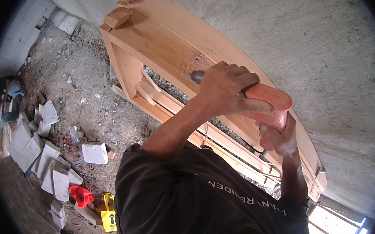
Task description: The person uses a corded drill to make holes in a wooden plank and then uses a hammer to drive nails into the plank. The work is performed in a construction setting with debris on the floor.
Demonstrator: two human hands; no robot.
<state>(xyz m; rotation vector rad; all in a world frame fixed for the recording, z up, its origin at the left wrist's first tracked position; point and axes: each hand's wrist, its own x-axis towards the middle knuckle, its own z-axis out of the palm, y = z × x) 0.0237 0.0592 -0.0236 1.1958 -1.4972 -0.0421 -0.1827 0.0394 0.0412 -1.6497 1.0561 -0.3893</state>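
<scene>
An orange-red power drill point(269, 96) lies level across the wooden frame point(155, 40), its dark chuck point(197, 76) pointing left toward the wide board. Over the front of the drill's body my left hand point(227, 87) is wrapped, just behind the chuck. My right hand point(281, 138) is closed around the handle at the rear. Wood chips point(196, 61) and a roughened patch show on the board beside the chuck. I cannot make out the drill's bit or whether it touches the wood.
A grey plastered wall point(323, 53) runs along the frame's right side. Broken pale blocks point(53, 171) and a white block point(95, 153) lie on the rubble floor point(83, 77). A red bag point(81, 195) and a yellow bag point(109, 217) rest at lower left.
</scene>
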